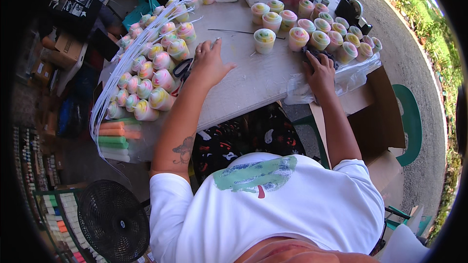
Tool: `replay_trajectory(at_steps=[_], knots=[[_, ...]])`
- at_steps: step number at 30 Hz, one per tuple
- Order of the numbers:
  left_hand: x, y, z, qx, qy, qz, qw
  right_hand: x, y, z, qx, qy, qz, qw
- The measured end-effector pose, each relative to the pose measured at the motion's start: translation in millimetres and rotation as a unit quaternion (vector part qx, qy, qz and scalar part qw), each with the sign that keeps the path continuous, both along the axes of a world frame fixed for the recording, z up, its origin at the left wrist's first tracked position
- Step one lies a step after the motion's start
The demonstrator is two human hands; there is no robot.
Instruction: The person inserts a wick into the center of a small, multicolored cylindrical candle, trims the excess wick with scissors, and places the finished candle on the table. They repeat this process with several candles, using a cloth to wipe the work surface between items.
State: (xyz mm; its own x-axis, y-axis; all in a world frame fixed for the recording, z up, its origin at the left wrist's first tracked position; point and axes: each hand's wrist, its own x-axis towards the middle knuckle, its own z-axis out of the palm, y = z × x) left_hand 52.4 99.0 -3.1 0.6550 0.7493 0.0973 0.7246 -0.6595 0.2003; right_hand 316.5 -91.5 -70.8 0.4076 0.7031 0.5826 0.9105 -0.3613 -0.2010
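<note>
My left hand [210, 61] is over the table, its fingers stretched forward and its thumb apart; nothing clear shows in it. Beside its wrist lie black-handled scissors [183, 69]. At the right, my right hand [320, 70] has its fingers curled on a dark crumpled cloth [322, 54], next to several cups [336, 39] with pastel-swirled filling. One such cup [264, 41] stands alone between my hands, in front of a thin dark rod [234, 30]. Left of my left hand, many similar cups [163, 79] lie or stand in rows, under a long bundle of white strands [117, 73].
Green and orange rolls [112, 134] lie at the table's left corner. Clear plastic bags [304, 90] hang over the right edge, near an open cardboard box [375, 112]. A black tape dispenser [355, 12] stands far right. Below left is a black fan [113, 221].
</note>
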Motion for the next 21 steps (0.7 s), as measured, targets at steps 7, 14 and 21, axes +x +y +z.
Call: replay_trajectory(at_steps=[7, 14, 21], knots=[[109.9, 25.7, -23.0, -0.157, -0.159, -0.132, 0.966, -60.7, -5.7, 81.0, 0.152, 0.154, 0.123, 0.968], [83.6, 41.3, 31.7, -0.131, -0.201, -0.088, 0.967, -193.4, 40.6, 28.2, -0.041, -0.028, 0.494, 0.868], [-57.7, 1.3, 54.9, -0.096, -0.347, -0.023, 0.933, -120.5, 64.5, 14.4, -0.122, 0.018, 0.471, 0.873]])
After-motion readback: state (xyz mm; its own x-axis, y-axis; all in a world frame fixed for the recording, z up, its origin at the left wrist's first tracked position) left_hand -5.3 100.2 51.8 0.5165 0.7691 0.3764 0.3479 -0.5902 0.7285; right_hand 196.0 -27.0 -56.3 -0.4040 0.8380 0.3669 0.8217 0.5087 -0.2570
